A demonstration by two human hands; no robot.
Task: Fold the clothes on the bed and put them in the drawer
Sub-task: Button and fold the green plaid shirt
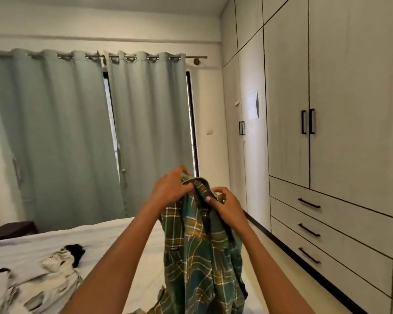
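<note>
Above the bed (127,232), both hands pinch the plaid shirt (200,245) at its collar; loosen either pinch and it crumples.

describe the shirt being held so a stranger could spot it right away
Above the white bed, both hands hold up one garment by its collar. It is the green plaid shirt, unlike the pale crumpled clothes lying on the bed.

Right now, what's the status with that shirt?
Both hands, left and right, grip the plaid shirt at its collar, held up over the bed. Drawers shut. Another garment still unfolded.
</note>
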